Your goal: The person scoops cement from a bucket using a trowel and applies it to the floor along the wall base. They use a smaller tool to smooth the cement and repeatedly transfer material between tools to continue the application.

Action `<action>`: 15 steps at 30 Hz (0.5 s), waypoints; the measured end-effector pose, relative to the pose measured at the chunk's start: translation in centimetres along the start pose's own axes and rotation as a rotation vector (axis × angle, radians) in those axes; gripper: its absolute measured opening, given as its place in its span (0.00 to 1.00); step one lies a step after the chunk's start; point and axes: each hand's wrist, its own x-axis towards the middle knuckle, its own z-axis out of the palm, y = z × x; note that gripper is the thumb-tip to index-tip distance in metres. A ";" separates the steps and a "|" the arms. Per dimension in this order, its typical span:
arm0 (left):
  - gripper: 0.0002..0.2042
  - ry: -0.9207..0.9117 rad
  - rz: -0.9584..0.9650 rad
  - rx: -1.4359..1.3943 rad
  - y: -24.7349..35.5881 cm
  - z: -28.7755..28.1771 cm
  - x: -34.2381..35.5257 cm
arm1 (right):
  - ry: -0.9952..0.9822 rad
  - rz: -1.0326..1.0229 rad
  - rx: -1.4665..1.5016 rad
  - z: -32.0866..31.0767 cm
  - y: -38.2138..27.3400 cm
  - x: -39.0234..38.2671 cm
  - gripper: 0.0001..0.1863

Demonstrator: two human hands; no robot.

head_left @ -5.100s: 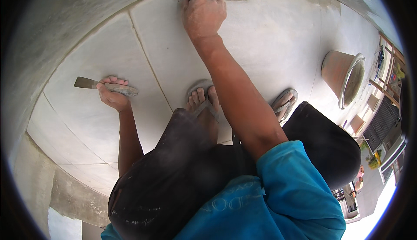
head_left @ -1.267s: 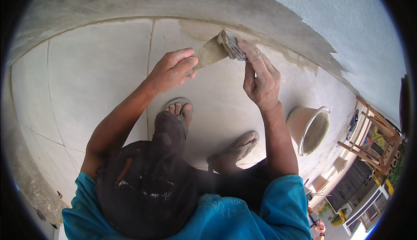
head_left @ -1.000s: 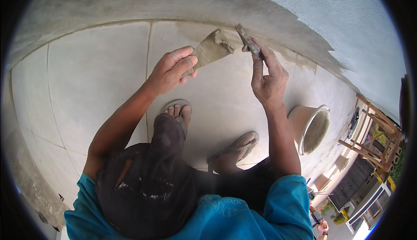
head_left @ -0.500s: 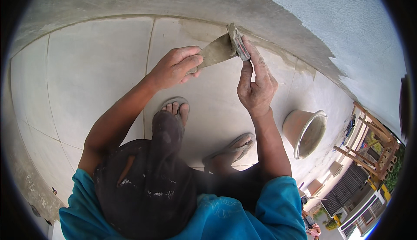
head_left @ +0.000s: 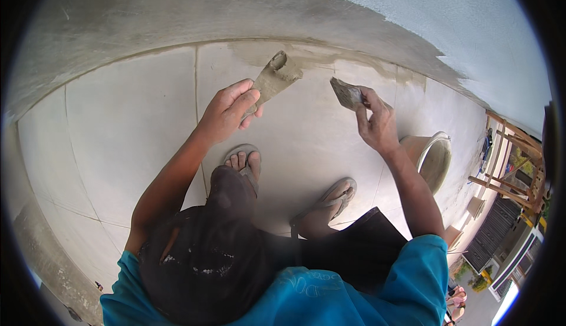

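Note:
My left hand (head_left: 230, 105) is closed on a wide putty knife (head_left: 266, 89), tilted toward the wall, with a lump of wet grey mortar (head_left: 285, 68) on its blade edge. My right hand (head_left: 377, 122) pinches a small flat tool (head_left: 345, 92), crusted with grey mortar, between thumb and fingers, held apart from the knife. Both are above the pale tiled floor (head_left: 135, 137), near the wall's foot, where damp mortar smears (head_left: 365, 62) run along the edge. My sandalled feet (head_left: 242, 164) are below.
A grey wall (head_left: 147, 7) with pale blue paint (head_left: 454, 19) runs along the top. A mortar bucket (head_left: 433, 161) stands right of my right arm. Farther right are a wooden scaffold (head_left: 519, 187), a dark gate (head_left: 495, 225) and another person (head_left: 457, 299) at the lower edge.
My hands have drawn apart: the right tool, against the knife half a second ago, has moved right and down. The knife has tilted upward. Five seconds ago my right hand was at the wall.

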 end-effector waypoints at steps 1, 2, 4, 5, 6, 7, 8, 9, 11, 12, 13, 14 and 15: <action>0.13 0.002 -0.043 0.030 -0.2 0.0 -0.4 | -0.048 0.042 0.006 -1.2 2.0 -1.6 0.14; 0.13 0.003 -0.081 0.056 -0.7 -0.2 -0.9 | -0.107 0.080 -0.048 -2.5 3.8 -3.5 0.13; 0.13 -0.013 -0.131 0.077 -1.4 -0.2 -1.3 | -0.174 0.147 -0.120 -4.2 6.5 -7.2 0.13; 0.12 -0.036 -0.143 0.065 -1.6 -0.1 -1.5 | -0.186 0.180 -0.145 -4.7 7.3 -8.9 0.12; 0.12 -0.057 -0.153 0.052 -1.9 0.1 -1.7 | -0.161 0.132 -0.181 -5.0 8.3 -10.6 0.12; 0.11 -0.070 -0.156 0.042 -2.1 0.4 -1.7 | -0.135 0.083 -0.219 -5.1 9.3 -12.0 0.12; 0.11 -0.071 -0.167 0.041 -2.1 0.5 -2.0 | -0.110 0.027 -0.242 -4.9 9.8 -12.8 0.12; 0.10 -0.072 -0.178 0.038 -2.1 0.5 -2.4 | -0.074 0.024 -0.265 -4.9 10.3 -13.5 0.12; 0.09 -0.057 -0.164 0.038 -2.6 0.5 -2.8 | 0.005 0.023 -0.307 -4.9 11.4 -14.3 0.12; 0.08 -0.050 -0.155 0.038 -2.7 0.2 -3.0 | 0.050 0.107 -0.279 -4.9 12.8 -15.1 0.13; 0.08 -0.018 -0.147 0.069 -2.5 0.1 -3.1 | 0.095 0.202 -0.263 -5.5 14.5 -16.1 0.13; 0.08 0.004 -0.138 0.088 -2.6 0.2 -3.3 | 0.141 0.343 -0.235 -6.4 15.1 -16.6 0.13; 0.08 0.020 -0.128 0.109 -2.6 0.2 -3.5 | 0.181 0.366 -0.109 -6.3 15.8 -17.0 0.14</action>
